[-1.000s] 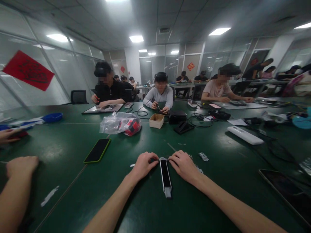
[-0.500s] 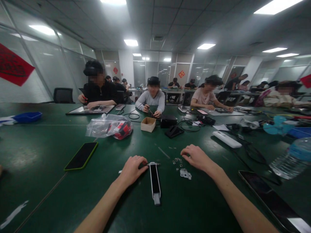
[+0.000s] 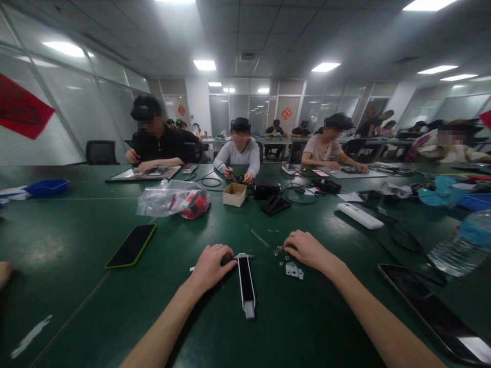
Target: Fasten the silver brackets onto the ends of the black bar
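My left hand (image 3: pixel 213 266) narrowly pinches the top end of the white-framed bar (image 3: pixel 246 281), while my right hand (image 3: pixel 310 251), contents unclear, reaches metal rings (image 3: pixel 287 257) right of it, seemingly calling for fine fingertip control.

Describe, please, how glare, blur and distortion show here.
Head view: ceiling lights bloom white, with hazy glare on the green table; head view: the lower-right phone looks stretched, its screen catching a white reflection; head view: the metal rings look too soft for detail.

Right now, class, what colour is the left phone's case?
The phone case is yellow-green, clearest in the head view.
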A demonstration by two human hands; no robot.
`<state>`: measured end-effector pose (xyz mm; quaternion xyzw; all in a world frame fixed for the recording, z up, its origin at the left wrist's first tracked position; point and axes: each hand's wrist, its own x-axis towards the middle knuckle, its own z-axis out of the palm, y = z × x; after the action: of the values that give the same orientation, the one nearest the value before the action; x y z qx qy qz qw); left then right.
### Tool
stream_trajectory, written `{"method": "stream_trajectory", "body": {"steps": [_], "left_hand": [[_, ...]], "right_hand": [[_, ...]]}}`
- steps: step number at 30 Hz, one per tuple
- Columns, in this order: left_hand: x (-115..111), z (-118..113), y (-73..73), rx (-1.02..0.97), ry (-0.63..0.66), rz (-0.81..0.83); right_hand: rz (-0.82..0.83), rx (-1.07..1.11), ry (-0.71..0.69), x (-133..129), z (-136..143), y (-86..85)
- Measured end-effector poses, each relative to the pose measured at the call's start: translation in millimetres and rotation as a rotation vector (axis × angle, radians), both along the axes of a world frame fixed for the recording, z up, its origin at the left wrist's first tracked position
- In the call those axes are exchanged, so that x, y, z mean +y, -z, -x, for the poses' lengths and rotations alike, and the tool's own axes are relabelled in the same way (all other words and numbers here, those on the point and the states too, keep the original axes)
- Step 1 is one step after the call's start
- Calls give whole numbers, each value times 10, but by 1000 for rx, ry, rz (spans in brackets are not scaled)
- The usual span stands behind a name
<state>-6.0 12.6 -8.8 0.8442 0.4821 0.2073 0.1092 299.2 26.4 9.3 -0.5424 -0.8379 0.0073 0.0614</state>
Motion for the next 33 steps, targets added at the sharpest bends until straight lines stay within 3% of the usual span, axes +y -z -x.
{"method": "stream_trajectory", "body": {"steps": [9, 21, 33], "left_hand": [[2, -3, 8, 13, 10, -14], [-11, -5, -11, 45, 13, -12], [-15, -18, 11, 52, 22, -14]], "right_hand": [[-1, 1, 59, 30, 48, 78], [34, -28, 62, -13, 60, -6], [51, -176, 164, -54, 284, -133]]}}
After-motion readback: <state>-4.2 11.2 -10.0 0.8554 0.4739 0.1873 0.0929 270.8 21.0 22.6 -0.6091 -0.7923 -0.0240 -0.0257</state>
